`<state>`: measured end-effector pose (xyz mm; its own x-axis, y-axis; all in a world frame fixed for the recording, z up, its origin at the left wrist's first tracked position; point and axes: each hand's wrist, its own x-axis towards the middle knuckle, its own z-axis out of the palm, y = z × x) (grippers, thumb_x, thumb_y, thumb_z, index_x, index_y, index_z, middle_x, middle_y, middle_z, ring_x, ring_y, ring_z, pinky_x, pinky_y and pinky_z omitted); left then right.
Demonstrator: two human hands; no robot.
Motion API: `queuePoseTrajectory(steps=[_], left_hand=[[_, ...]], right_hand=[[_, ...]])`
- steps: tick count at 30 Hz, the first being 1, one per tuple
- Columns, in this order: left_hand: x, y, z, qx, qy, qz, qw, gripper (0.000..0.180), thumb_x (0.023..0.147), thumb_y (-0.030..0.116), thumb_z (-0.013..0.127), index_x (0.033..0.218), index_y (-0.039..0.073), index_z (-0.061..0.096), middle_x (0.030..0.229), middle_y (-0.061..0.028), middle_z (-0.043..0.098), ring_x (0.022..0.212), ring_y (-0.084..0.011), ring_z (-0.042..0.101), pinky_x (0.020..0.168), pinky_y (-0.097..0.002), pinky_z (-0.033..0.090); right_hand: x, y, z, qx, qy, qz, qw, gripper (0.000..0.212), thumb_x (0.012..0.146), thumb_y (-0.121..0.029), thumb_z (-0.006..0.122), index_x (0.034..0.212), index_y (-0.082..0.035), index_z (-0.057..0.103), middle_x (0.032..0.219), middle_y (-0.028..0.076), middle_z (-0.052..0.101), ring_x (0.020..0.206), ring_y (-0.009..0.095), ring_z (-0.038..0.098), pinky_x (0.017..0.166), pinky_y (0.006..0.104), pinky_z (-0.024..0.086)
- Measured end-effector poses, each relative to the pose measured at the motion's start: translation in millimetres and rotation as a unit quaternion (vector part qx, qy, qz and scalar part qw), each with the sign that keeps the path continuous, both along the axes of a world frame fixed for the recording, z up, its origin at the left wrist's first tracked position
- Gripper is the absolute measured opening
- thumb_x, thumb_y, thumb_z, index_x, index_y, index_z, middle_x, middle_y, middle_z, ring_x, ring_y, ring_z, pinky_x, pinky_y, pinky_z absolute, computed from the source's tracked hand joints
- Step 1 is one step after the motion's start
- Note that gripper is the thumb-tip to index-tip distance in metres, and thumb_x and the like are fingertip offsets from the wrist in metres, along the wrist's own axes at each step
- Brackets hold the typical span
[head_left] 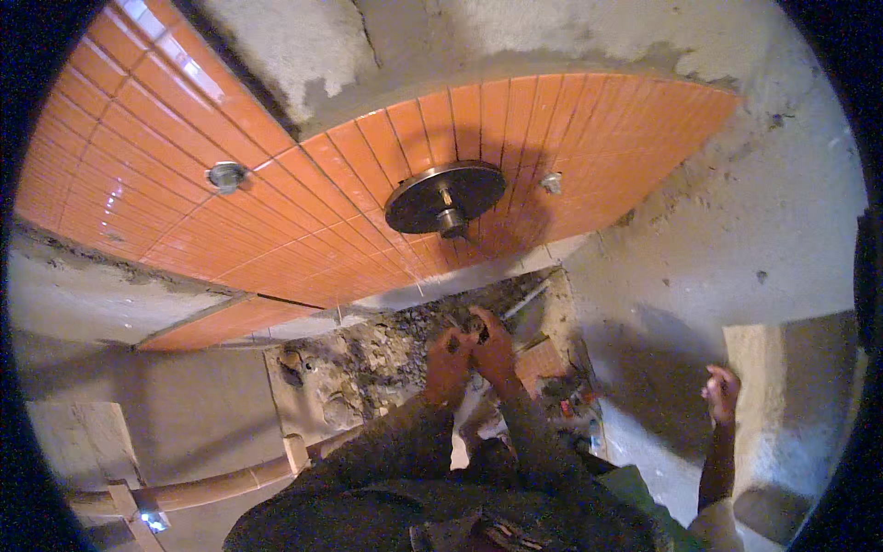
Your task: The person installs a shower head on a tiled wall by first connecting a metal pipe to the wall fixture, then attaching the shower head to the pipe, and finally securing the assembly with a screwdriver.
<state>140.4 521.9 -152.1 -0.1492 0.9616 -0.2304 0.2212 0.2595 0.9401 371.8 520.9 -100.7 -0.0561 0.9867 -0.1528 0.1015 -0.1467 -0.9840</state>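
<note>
Low in the middle, my left hand (445, 368) and my right hand (494, 354) are held close together, with fingers curled inward. Small dark patches show at the fingertips of both; what they grip, if anything, is too small and dim to name. Beneath them lies rubble (382, 345) of grey and pale pieces. Beyond the hands, a round dark metal plate (418, 207) with a short knob at its centre stands against the orange tiled wall (359, 235). Neither hand touches the plate or the wall.
Two metal pipe fittings, one on the left (226, 176) and one on the right (552, 182), stick out of the tiles. Another person's hand (722, 391) shows at the right. An orange tile piece (541, 361) lies beside my right hand. A curved ledge (221, 488) runs at lower left.
</note>
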Motion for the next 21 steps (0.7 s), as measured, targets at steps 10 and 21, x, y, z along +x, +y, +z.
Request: queuePoseTrajectory(steps=[10, 21], left_hand=[[-53, 51, 112, 0.111, -0.004, -0.099, 0.989, 0.038, 0.095, 0.038, 0.068, 0.104, 0.002, 0.072, 0.089, -0.0058, 0.071, 0.081, -0.0136, 0.064, 0.074, -0.0331, 0.052], [-58, 129, 145, 0.223, -0.080, -0.011, 0.971, 0.034, 0.097, 0.037, 0.070, 0.097, 0.003, 0.071, 0.085, -0.0020, 0.068, 0.077, -0.0113, 0.064, 0.066, -0.0277, 0.052]], right_hand=[[-115, 51, 92, 0.042, 0.088, 0.033, 0.995, 0.045, 0.100, -0.014, 0.061, 0.144, -0.003, 0.053, 0.126, 0.009, 0.065, 0.114, 0.017, 0.061, 0.096, 0.0323, 0.052], [-133, 90, 157, 0.196, -0.101, -0.132, 0.966, 0.041, 0.085, -0.013, 0.079, 0.121, -0.003, 0.064, 0.107, 0.010, 0.071, 0.095, 0.017, 0.067, 0.086, 0.0314, 0.054]])
